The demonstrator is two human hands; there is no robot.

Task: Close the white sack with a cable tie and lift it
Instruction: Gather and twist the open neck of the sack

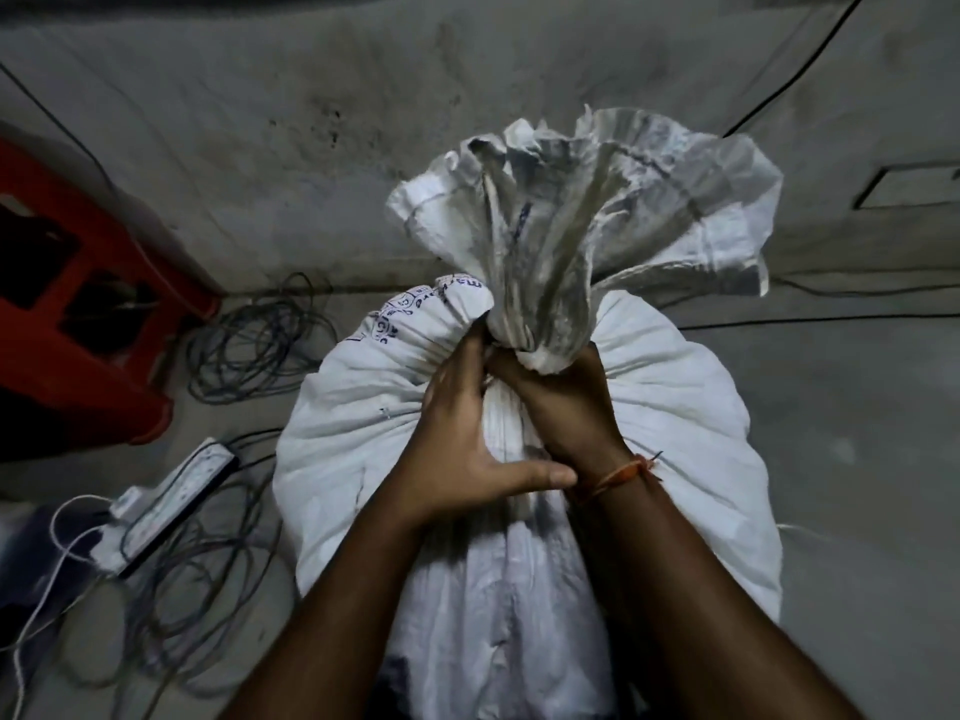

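The white sack (675, 407) stands full on the concrete floor (831, 459), its woven plastic neck bunched into a tight waist so a tie could cinch it; no cable tie is visible. The right hand (561, 407) clenches that neck, the left hand (462, 439) wraps beside it, thumb across. Loose cables (249, 345) and a red plastic stool (78, 304) lie left.

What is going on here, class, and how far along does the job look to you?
A person is closing a full white sack that stands on a concrete floor. Both hands grip its gathered neck: the left hand from the left, the right hand just under the bunched mouth. No cable tie can be made out. A red stool, a power strip and loose cables lie to the left.
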